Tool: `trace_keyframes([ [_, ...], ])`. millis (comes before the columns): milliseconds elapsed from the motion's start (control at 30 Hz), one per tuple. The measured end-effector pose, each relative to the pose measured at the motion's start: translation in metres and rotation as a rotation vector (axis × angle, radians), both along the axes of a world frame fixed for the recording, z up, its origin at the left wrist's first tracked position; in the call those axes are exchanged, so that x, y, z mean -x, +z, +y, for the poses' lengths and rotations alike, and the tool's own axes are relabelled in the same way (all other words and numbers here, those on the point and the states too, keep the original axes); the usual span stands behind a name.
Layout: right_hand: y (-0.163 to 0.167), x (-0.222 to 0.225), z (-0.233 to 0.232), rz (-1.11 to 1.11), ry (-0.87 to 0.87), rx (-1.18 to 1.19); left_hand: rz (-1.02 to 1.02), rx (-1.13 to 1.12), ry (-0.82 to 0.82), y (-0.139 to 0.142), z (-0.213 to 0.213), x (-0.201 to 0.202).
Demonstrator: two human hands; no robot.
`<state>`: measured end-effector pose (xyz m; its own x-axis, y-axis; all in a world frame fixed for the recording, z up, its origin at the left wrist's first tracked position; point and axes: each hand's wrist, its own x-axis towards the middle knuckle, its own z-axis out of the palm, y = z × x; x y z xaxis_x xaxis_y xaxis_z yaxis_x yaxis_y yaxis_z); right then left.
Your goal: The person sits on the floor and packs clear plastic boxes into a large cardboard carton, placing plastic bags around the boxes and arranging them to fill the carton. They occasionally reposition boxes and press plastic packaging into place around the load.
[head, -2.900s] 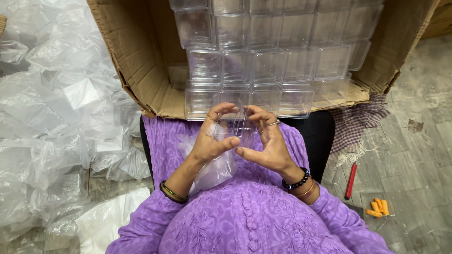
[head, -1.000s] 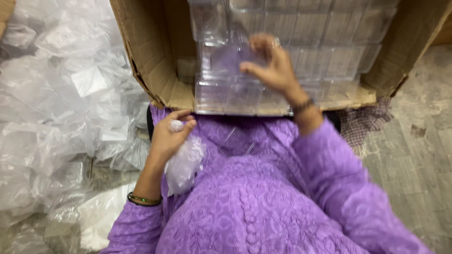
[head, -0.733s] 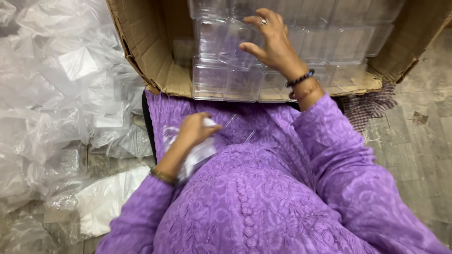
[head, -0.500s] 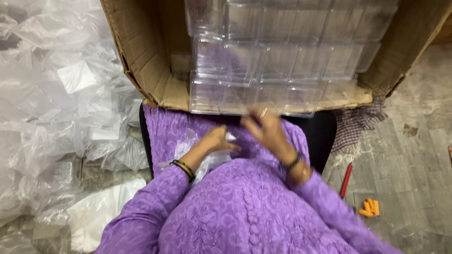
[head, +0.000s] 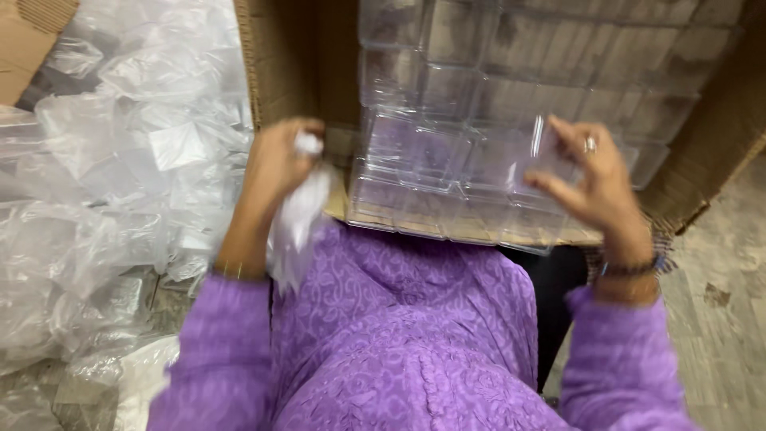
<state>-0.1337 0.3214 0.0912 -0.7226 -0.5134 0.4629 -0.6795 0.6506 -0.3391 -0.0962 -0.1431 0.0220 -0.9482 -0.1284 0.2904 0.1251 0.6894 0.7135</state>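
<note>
Crumpled clear plastic wrap (head: 299,211) is gripped in the left hand (head: 275,164), whose fingers are closed round its upper end, so that the rest of the film hangs down below the palm and against the purple sleeve. That hand is raised just in front of the left wall of the cardboard carton (head: 283,72), near its lower left corner.

On the other side, a clear plastic box (head: 542,152) is pinched between the thumb and fingers of the right hand (head: 594,187); the box sits above and to the left of the palm, tilted, and is blurred by motion. A ring is worn on one finger and a dark beaded bracelet (head: 630,267) at the wrist.

Directly behind and between both hands, stacked rows of identical clear boxes (head: 447,104) are seen filling the carton, the lowest row reaching its front edge above the purple-clad lap. To the left of the carton, a heap of loose clear plastic bags (head: 104,168) is spread over the floor. Grey tiled floor (head: 718,319) is visible at the right.
</note>
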Motion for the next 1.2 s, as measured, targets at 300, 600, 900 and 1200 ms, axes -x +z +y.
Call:
trace_keyframes([
  [300,-0.051,0.079,-0.024,-0.109,0.097,-0.311,-0.693,0.673,-0.08,-0.095,0.015,0.203],
  [600,-0.057,0.036,-0.028,-0.264,-0.162,-0.084,-0.744,0.791,-0.047,-0.134,0.016,0.23],
  [900,-0.051,0.032,-0.029,-0.319,-0.172,-0.052,-0.706,0.617,0.049,-0.116,0.003,0.206],
  [1200,-0.051,0.033,-0.032,-0.255,-0.164,-0.067,-0.584,0.576,-0.08,-0.103,0.024,0.188],
])
